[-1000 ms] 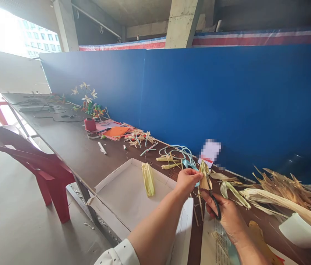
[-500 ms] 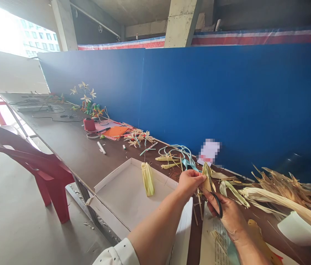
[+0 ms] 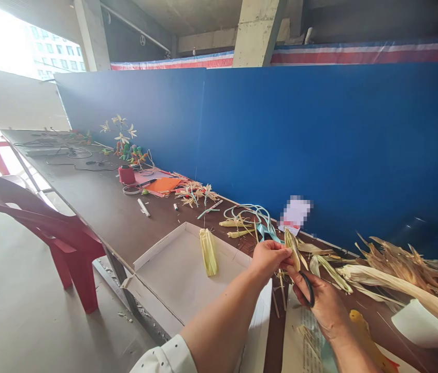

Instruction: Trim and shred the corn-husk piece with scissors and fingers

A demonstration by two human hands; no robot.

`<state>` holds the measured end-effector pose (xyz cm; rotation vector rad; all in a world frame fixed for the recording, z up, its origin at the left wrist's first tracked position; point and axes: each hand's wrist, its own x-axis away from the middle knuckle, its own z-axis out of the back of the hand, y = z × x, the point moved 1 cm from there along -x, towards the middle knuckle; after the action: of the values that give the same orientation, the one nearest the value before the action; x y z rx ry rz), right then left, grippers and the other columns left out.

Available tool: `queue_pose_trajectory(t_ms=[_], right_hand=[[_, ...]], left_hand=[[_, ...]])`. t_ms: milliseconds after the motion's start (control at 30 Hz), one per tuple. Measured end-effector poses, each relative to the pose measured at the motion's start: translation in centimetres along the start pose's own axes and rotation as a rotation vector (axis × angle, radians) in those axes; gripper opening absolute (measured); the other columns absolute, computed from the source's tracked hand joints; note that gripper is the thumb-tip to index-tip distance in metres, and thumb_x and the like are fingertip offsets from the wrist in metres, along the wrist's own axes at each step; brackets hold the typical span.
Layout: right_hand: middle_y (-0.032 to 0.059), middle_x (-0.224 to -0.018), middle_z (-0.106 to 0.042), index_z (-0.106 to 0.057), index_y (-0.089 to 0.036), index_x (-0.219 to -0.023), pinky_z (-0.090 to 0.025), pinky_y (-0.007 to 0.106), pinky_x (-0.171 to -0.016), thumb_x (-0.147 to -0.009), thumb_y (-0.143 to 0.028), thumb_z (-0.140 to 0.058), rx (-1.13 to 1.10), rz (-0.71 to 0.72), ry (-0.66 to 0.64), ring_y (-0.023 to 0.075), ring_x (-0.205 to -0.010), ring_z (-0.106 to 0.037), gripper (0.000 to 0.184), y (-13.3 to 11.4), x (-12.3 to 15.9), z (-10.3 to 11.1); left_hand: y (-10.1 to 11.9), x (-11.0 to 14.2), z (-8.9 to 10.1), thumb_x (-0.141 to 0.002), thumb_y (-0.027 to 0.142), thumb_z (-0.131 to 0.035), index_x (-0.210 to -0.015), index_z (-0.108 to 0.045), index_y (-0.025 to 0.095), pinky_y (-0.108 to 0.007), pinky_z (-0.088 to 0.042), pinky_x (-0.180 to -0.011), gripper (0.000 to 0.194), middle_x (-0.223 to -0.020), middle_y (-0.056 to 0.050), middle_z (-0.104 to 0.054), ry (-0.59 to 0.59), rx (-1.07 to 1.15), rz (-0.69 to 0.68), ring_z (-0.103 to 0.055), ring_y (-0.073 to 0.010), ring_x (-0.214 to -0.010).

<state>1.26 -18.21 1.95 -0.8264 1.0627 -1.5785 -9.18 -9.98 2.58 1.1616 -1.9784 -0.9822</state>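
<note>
A white panel (image 3: 20,101) stands at far left, near a red plastic chair (image 3: 57,233) on a pale floor beside the long, dark brown table (image 3: 98,202). A blue partition (image 3: 300,140) runs along the table's back, with a concrete pillar (image 3: 255,36) rising behind it.

Along the tabletop come pale husk flowers (image 3: 121,139), a red thread spool (image 3: 127,175), orange paper (image 3: 164,185), a white tube (image 3: 143,207) and light-blue cord (image 3: 257,210). Right of centre, the left hand (image 3: 270,259) pinches a corn husk piece (image 3: 289,243) between thumb and fingers, above the table. The right hand (image 3: 322,300), just beside it, is closed around the black handle of the scissors (image 3: 311,289); whether the blades are apart I cannot tell. Dry husks (image 3: 409,259) heap at far right.

A shallow white cardboard tray (image 3: 168,285) holds one pale green husk bundle (image 3: 208,254). At right, husks overlap a white bowl (image 3: 423,326); its contents are hidden.

A paper (image 3: 295,211) against the partition is pixelated. The printed sheet (image 3: 292,331) near the right forearm carries lines too small to read.
</note>
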Motion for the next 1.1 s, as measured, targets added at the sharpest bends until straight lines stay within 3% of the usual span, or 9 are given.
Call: queue_pose_trajectory(t_ms=[233,433,667,1100], right_hand=[[-0.0039,-0.045,-0.043,-0.051,-0.024,-0.057,-0.028,0.027,-0.045,-0.07,-0.061,-0.062,0.081,-0.016,-0.012,0.013,-0.046,-0.037,0.041,0.3,-0.3,0.5],[-0.0046,-0.045,-0.041,-0.049,-0.023,-0.054,-0.026,0.026,-0.046,-0.068,-0.059,-0.065,0.039,-0.01,0.018,0.0126,-0.047,-0.035,0.041,-0.1,0.1,0.2],[-0.0017,-0.049,-0.048,-0.05,-0.023,-0.052,-0.037,0.027,-0.049,-0.071,-0.064,-0.057,0.017,0.033,0.046,0.0145,-0.05,-0.043,0.046,-1.2,0.8,-0.5],[-0.0038,-0.045,-0.041,-0.048,-0.023,-0.055,-0.027,0.028,-0.049,-0.073,-0.065,-0.056,0.107,0.005,0.027,0.0132,-0.048,-0.036,0.047,-0.1,0.1,0.3]], left_hand=[[-0.1,-0.1,0.0,-0.064,0.03,-0.078,-0.065,-0.057,0.012,-0.018,-0.045,-0.05,0.027,-0.055,-0.001,-0.061,-0.008,-0.003,0.007,-0.057,-0.0078,-0.049],[-0.1,-0.2,0.1,-0.066,0.026,-0.076,-0.064,-0.056,0.012,-0.018,-0.044,-0.048,0.024,-0.054,-0.001,-0.06,-0.003,0.003,0.002,-0.057,-0.008,-0.048],[-0.5,-0.6,0.3,-0.065,0.027,-0.077,-0.063,-0.057,0.013,-0.018,-0.045,-0.049,0.024,-0.053,0.0,-0.059,-0.004,-0.011,-0.019,-0.056,-0.008,-0.048],[-0.2,-0.2,0.1,-0.068,0.02,-0.072,-0.062,-0.056,0.013,-0.016,-0.042,-0.046,0.019,-0.052,0.0,-0.058,-0.002,-0.023,-0.013,-0.057,-0.0081,-0.05]])
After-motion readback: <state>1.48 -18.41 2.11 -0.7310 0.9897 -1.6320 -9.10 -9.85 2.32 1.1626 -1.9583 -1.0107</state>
